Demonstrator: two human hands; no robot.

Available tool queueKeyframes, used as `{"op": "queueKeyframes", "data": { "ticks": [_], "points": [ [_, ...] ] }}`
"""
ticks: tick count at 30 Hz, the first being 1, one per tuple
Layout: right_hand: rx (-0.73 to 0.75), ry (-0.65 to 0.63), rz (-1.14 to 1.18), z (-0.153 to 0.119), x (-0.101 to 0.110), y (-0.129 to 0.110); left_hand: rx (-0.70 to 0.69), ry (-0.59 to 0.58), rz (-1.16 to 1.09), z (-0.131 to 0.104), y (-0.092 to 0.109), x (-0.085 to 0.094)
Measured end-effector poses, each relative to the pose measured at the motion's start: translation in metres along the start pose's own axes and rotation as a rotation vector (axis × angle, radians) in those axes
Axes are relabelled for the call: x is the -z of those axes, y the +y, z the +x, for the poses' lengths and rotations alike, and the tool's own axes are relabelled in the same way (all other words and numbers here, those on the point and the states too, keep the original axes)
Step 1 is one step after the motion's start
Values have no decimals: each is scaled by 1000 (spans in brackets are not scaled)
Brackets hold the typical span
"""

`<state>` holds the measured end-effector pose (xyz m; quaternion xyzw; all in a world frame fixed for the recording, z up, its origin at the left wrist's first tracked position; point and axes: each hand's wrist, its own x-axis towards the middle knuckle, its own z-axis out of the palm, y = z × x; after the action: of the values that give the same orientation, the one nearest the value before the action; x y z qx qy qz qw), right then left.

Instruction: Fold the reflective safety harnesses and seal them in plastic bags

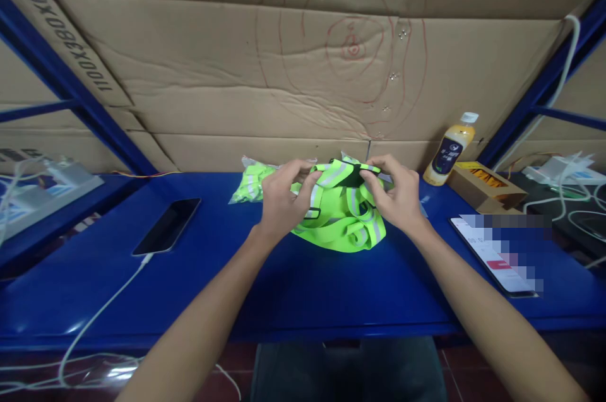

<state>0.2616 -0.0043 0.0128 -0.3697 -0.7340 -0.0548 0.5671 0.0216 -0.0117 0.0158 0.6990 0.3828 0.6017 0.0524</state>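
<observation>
A bundle of neon-green straps [338, 235] with silver reflective stripes lies on the blue table [189, 295], looped and partly curled. My left hand [286, 197] pinches the upper strap at its left part, thumb and fingers together. At its right part, beside a black patch, my right hand [392, 190] pinches the same strap, holding it up above the rest. A black buckle shows near my left wrist. Just left of my left hand, a clear plastic bag [250, 182] holds more green strap. More clear plastic shows behind the bundle.
A black phone [168, 225] with a white cable lies left. On the right are a lit phone [492, 257], a yellow drink bottle [449, 149] and an open cardboard box [487, 187]. Power strips [52, 194] and cables sit at both sides. Cardboard [208, 48] lines the back.
</observation>
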Motion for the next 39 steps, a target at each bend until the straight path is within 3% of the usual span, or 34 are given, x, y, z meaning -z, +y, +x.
{"op": "queueKeyframes", "data": {
  "ticks": [3,5,8,10,15,19,22,24,27,29,30,32,35,37,39],
  "points": [
    [-66,27,38,2,1,6,116,90,-134,2,1,1],
    [-76,63,22,1,0,7,49,149,-84,1,0,-2],
    [-22,66,-18,-3,-6,2,-247,38,199,-6,-4,-11],
    [43,28,-23,-6,-10,-4,-340,-73,310,-11,-9,-18],
    [161,-111,-11,-10,-13,-9,-305,-137,377,-13,-17,-18],
    [209,-151,15,-7,-8,-5,-283,-116,448,-11,-17,-15],
    [153,-105,9,-7,-7,-4,6,-19,219,-7,-16,-15],
    [74,-40,5,-7,-7,-4,343,7,-79,-2,-15,-15],
    [-57,10,56,-7,-10,-5,808,-50,-467,6,-16,-15],
    [-161,29,157,-6,-14,-4,937,-78,-545,9,-18,-15],
    [-210,44,214,-6,-15,-3,936,-81,-522,9,-19,-14],
    [-282,94,291,-5,-19,-1,764,-61,-357,6,-20,-13],
    [-332,174,296,-3,-22,4,158,15,60,0,-13,-11],
    [-370,193,323,2,-22,8,-251,-39,252,0,-2,-11],
    [-396,157,388,9,-20,10,-485,-154,322,6,12,-13]
  ]
}}
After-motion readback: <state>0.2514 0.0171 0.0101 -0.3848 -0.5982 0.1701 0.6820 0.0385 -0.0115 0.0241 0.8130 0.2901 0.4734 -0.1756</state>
